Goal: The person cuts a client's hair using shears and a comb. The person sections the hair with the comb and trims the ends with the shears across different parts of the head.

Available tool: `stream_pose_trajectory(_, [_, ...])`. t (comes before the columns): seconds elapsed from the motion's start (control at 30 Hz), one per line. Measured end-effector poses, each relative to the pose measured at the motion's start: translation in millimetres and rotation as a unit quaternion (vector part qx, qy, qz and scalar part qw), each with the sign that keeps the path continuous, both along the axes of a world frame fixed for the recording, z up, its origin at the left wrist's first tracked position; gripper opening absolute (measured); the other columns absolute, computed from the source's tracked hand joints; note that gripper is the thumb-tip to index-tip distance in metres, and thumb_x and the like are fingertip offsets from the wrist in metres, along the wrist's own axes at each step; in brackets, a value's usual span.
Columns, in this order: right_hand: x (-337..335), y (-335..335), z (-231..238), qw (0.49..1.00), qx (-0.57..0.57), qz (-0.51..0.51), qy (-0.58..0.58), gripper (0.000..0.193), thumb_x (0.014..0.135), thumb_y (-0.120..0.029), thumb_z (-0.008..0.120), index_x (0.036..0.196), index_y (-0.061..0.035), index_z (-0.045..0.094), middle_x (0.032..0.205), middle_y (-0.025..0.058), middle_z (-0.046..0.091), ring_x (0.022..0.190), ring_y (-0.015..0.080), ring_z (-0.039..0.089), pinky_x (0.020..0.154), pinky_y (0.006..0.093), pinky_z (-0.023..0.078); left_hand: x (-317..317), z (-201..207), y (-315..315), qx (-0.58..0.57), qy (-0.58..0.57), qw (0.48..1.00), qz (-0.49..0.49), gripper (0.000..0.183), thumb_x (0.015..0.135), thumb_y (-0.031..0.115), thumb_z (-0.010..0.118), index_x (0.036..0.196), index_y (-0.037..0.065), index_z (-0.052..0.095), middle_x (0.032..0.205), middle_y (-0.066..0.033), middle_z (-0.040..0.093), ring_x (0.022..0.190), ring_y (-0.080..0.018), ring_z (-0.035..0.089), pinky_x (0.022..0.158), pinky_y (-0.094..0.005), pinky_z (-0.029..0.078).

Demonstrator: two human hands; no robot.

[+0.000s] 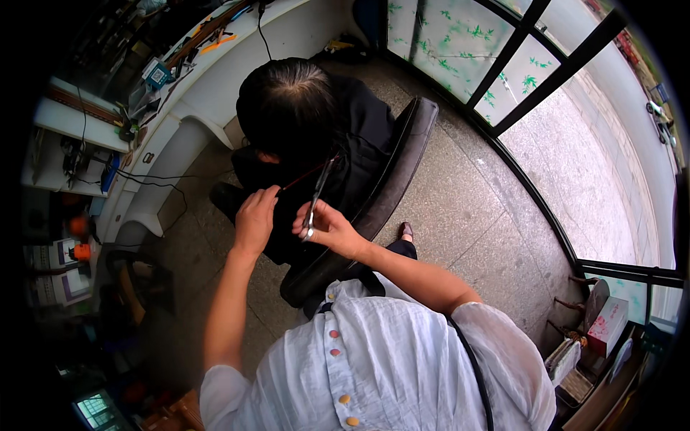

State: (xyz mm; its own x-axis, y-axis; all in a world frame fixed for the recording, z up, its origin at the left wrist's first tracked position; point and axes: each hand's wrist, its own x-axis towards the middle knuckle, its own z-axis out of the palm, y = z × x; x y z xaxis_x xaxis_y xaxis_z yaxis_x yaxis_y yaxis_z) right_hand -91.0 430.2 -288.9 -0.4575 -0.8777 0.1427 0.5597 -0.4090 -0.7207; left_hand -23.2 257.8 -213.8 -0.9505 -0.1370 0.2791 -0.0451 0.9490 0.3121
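Steel scissors point(314, 201) sat gripped in the right hand point(327, 228), blades angled up toward the dark hair point(287, 108) of a seated person in a black chair point(388, 187). Beside it, the left hand point(255, 219) pinched a thin red comb point(302, 176). At lower right 1 pink box point(607, 325) stood among cluttered items, contents hidden. Shelf goods at left were too dim to identify.
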Motion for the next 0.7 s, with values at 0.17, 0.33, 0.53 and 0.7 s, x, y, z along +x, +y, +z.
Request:
stream_pose_trajectory(0.17, [-11.8, -15.7, 0.0, 1.0, 0.008, -0.018, 0.01, 0.036, 0.084, -0.007, 0.069, 0.112, -0.0052, 0.046, 0.102, 0.0046, 0.057, 0.097, 0.0146, 0.058, 0.088, 0.0294, 0.048, 19.8, 17.5, -8.7, -0.009, -0.044, 0.999, 0.01, 0.022, 0.087, 0.004, 0.055, 0.108, 0.003, 0.058, 0.091, -0.0122, 0.061, 0.087, -0.0318, 0.058, 0.075, -0.0404, 0.047])
stream_pose_trajectory(0.33, [-41.4, -4.2, 8.2, 0.999, 0.025, -0.028, -0.037, 0.02, 0.089, -0.009, 0.063, 0.105, -0.0048, 0.051, 0.09, 0.0063, 0.063, 0.083, 0.0174, 0.065, 0.072, 0.0269, 0.053, 29.3, 35.4, -18.6, 0.009, -0.037, 0.999, 0.018, 0.021, 0.087, 0.002, 0.054, 0.108, 0.002, 0.058, 0.093, -0.0154, 0.06, 0.087, -0.0343, 0.057, 0.075, -0.0392, 0.046])
stream_pose_trajectory(0.53, [-41.4, 1.9, 13.0, 0.998, 0.006, -0.004, -0.057, 0.019, 0.089, -0.008, 0.062, 0.105, -0.0037, 0.052, 0.093, 0.0082, 0.064, 0.087, 0.02, 0.066, 0.073, 0.0277, 0.054, 6.9, 47.4, -5.2, 0.021, 0.039, 0.999, 0.025, 0.022, 0.088, 0.004, 0.054, 0.109, 0.004, 0.058, 0.094, -0.0135, 0.061, 0.089, -0.0331, 0.059, 0.075, -0.0396, 0.047])
stream_pose_trajectory(0.7, [-41.2, 5.3, 10.0, 0.994, 0.019, 0.002, -0.111, 0.023, 0.091, -0.012, 0.06, 0.11, -0.0042, 0.049, 0.097, 0.0086, 0.062, 0.09, 0.0203, 0.065, 0.078, 0.0298, 0.054, -8.4, 33.1, 1.0, -0.01, 0.054, 0.998, 0.044, 0.021, 0.089, 0.006, 0.054, 0.11, 0.004, 0.058, 0.094, -0.0129, 0.061, 0.088, -0.0325, 0.059, 0.075, -0.0391, 0.047])
